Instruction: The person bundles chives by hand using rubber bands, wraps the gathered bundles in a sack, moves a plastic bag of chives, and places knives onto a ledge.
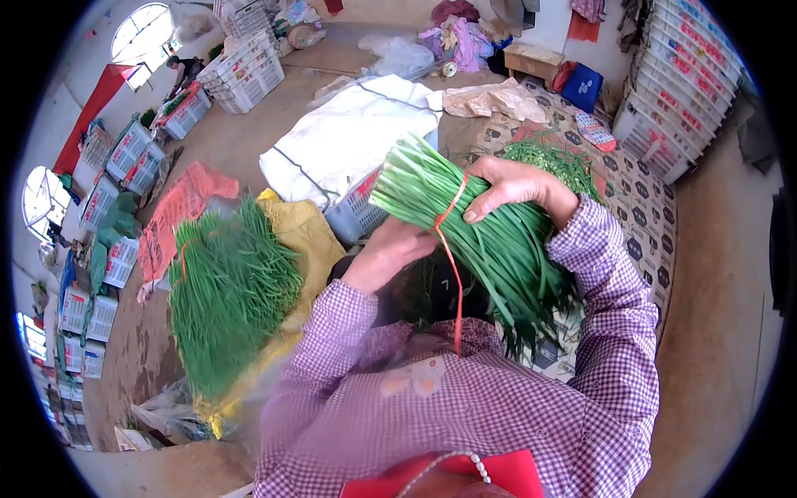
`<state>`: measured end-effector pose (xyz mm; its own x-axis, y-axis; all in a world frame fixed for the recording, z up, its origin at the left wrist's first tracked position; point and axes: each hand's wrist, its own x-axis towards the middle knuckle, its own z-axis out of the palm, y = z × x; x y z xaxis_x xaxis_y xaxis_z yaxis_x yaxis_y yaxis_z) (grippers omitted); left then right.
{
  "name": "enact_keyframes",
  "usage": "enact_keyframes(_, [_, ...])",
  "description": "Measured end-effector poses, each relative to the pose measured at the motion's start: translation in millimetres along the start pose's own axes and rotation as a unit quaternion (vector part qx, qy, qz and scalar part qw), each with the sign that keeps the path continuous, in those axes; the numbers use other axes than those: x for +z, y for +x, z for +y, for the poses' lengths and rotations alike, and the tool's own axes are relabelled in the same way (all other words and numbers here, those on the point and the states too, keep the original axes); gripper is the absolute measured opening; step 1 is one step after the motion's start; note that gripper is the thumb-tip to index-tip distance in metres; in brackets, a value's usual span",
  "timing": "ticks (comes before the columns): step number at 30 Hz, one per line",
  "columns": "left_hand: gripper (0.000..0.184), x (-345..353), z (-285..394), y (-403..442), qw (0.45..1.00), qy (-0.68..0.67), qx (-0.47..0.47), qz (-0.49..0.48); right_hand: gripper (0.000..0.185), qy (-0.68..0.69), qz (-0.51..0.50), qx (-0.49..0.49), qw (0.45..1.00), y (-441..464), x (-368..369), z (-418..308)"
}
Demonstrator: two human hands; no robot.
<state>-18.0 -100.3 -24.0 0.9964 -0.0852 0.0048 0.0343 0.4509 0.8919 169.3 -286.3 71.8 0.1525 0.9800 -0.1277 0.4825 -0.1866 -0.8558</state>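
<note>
Hands [521, 187] at a red-banded green bundle [506, 249], right clasping, left's grip hidden, sheeted crate [353, 217] beyond

Reach ahead of left hand [390, 254] blocked by blue-grey crate [355, 212] and white sack [340, 137]. Left side obstructed by green stalk heap [232, 295] on yellow sack [309, 236]; floor strip [137, 353] left open beyond. Ahead-right closed off by crate stack [682, 87].
</note>
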Motion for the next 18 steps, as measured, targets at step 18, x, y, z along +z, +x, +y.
enact_keyframes(18, [0.064, -13, -37, -67, 0.932, -0.017, 0.117, 0.343, 0.062, 0.166, 0.046, -0.007, 0.985, 11, 133, 67])
